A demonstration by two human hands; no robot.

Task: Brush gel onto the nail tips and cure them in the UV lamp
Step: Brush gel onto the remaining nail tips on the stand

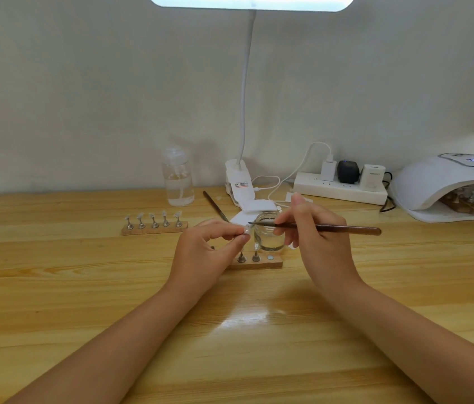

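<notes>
A clear nail tip on a small metal stand (246,230) is pinched by the left hand (211,249) just left of the small glass jar (269,234) and touched by a brown wooden brush (317,227) gripped by the right hand (314,237); one set is seen in the white UV lamp (451,188) far right, and five tips (154,221) wait left

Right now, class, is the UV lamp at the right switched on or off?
On. The UV lamp shows lit digits on its top display, and a wooden holder with nail tips sits inside its opening.
</notes>
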